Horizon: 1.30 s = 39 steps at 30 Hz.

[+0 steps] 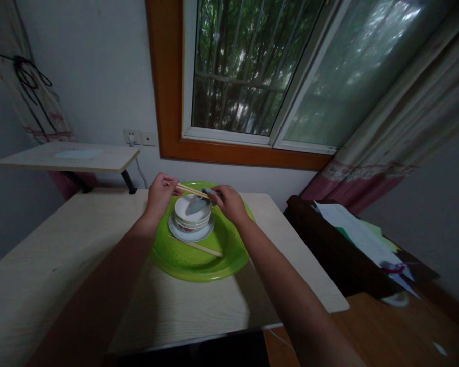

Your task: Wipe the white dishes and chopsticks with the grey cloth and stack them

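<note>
A round green basin [183, 265] sits on a pale wooden table [61, 275]. Inside it a few white bowls [189, 214] are stacked on a white plate [181, 233], and one wooden chopstick [199, 246] lies beside the plate. My left hand [161, 192] is closed on a chopstick [193, 191] held above the bowls. My right hand [229, 203] is closed on a grey cloth [197, 204] that wraps the other end of that chopstick and hangs into the top bowl.
A small raised shelf [69, 157] with a sheet of paper stands at the table's far left. Wall sockets [139, 137] sit under a barred window [245, 76]. A dark cabinet with papers [359, 229] stands to the right, by a curtain.
</note>
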Each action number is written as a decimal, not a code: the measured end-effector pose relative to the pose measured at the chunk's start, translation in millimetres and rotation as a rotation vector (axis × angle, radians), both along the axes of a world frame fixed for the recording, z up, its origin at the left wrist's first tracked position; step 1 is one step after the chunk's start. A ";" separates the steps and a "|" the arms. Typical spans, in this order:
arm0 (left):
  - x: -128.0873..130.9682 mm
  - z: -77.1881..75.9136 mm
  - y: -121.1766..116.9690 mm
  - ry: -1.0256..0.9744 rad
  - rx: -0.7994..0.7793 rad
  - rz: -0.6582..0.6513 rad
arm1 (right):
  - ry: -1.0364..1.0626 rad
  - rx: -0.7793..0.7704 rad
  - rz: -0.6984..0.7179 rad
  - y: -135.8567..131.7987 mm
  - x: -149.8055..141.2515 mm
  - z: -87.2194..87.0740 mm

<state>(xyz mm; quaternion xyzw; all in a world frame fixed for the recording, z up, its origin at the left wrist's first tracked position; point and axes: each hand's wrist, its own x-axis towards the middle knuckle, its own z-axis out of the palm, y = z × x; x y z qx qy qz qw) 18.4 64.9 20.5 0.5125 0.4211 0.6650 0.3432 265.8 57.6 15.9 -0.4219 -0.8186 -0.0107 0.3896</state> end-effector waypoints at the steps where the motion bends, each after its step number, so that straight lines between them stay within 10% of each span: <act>1: 0.2 -0.1 0.0 0.005 0.001 -0.012 | 0.032 0.020 -0.003 0.4 0.6 0.8; 8: 6.5 3.7 -7.0 0.103 -0.045 -0.157 | 0.201 0.114 -0.084 1.9 3.9 3.3; 27: -0.7 2.1 -5.1 0.063 0.123 -0.001 | 0.576 -0.102 0.043 9.8 9.3 -7.2; 39: 5.1 5.1 -7.9 -0.017 0.099 -0.119 | 0.179 0.037 0.157 0.3 2.8 -1.2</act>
